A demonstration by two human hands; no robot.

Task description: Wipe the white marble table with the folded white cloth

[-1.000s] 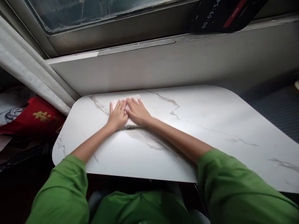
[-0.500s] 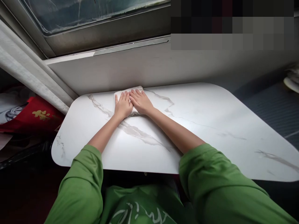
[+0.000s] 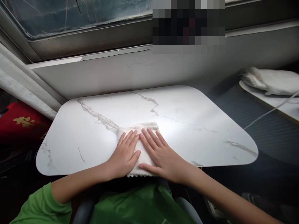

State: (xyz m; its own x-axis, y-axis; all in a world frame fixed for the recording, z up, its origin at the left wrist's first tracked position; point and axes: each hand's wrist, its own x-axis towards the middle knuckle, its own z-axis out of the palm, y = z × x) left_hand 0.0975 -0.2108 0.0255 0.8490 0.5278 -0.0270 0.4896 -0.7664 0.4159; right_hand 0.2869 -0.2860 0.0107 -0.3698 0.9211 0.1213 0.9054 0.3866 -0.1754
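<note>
A folded white cloth [image 3: 146, 152] lies on the white marble-patterned table [image 3: 77, 137], its near end reaching the table's front edge. My left hand [image 3: 126, 152] rests flat on the left part of the cloth, fingers stretched out and pointing away from me. Beside it my right hand [image 3: 161, 152] presses flat on the cloth's right part, fingers spread and thumb out to the left. The index fingertips of both hands almost meet near the middle of the cloth. Neither hand grips it.
Behind the table runs a pale wall [image 3: 112, 77] under a window [image 3: 88, 18]. A white curtain [image 3: 25, 84] hangs at left, near a red bag [image 3: 23, 121] with gold marking. On the right, a white cable [image 3: 268, 112] crosses near a whitish bundle [image 3: 277, 81].
Both hands and the cloth under them have come from the table's back edge toward me, to the front edge. My elbows are now bent outward, and the view has shifted right.
</note>
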